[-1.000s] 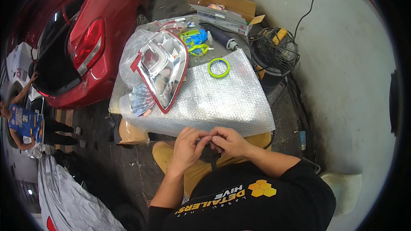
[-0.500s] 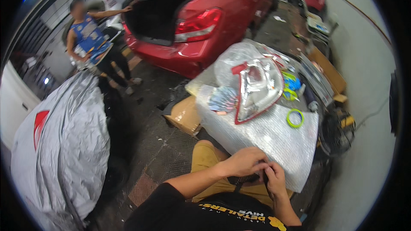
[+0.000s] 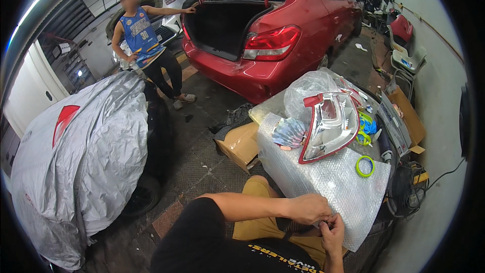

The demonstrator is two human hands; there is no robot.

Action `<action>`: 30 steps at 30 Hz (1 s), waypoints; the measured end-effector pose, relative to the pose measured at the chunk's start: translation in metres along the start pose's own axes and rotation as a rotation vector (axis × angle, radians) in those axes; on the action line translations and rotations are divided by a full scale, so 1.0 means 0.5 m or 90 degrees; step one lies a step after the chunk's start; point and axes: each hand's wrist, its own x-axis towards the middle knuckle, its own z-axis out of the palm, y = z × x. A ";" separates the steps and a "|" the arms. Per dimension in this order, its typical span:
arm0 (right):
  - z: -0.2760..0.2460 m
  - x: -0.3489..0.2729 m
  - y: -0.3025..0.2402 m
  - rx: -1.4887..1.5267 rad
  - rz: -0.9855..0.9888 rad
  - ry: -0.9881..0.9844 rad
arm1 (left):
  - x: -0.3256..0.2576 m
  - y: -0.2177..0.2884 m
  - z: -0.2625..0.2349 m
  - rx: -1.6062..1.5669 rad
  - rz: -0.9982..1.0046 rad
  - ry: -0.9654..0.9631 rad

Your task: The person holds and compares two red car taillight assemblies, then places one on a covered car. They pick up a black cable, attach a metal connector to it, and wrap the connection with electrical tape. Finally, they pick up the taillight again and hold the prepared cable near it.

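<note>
Both hands meet at the near edge of the bubble wrap (image 3: 323,182), a dimpled clear sheet draped over a low table. Left hand (image 3: 309,208) is curled, fingers pinched narrow on something small and dark at the wrap's edge; right hand (image 3: 332,232) comes up from below, fingertips closed against the same spot, touching the left. What the small thing is, cannot tell. On the wrap, well above the hands, lies a tail light (image 3: 328,125): glossy curved shell, red rim, clear and chrome inside, tilted on its side. Just left of it a crumpled blue-white rag (image 3: 289,132). To the right a thin green tape ring (image 3: 365,166), flat on the wrap, and near it a tangle of green and blue plastic bits (image 3: 365,127). A brown cardboard box (image 3: 240,144) sits on the floor beside the table. Behind, a red car (image 3: 283,25) with the trunk open, shiny paint. Left, a grey fabric car cover (image 3: 76,162), wrinkled. Another person (image 3: 146,45) stands by the trunk, hand on the car.
</note>
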 end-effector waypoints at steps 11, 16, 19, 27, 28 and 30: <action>-0.012 -0.002 -0.004 -0.035 -0.023 -0.053 | -0.006 0.022 -0.014 -0.025 -0.007 0.030; 0.001 0.004 -0.030 -0.052 -0.015 -0.012 | -0.009 -0.006 0.000 -0.012 -0.088 0.008; -0.004 0.028 -0.072 0.023 -0.045 0.086 | -0.012 0.017 0.019 -0.180 -0.173 0.171; 0.003 0.090 -0.160 0.093 -0.083 0.210 | 0.102 0.033 0.170 -0.564 -0.228 0.339; -0.013 0.098 -0.167 0.045 -0.109 0.191 | 0.113 0.040 0.180 -0.621 -0.229 0.419; -0.046 0.117 -0.180 -0.076 -0.215 0.156 | 0.123 0.047 0.174 -0.754 -0.216 0.396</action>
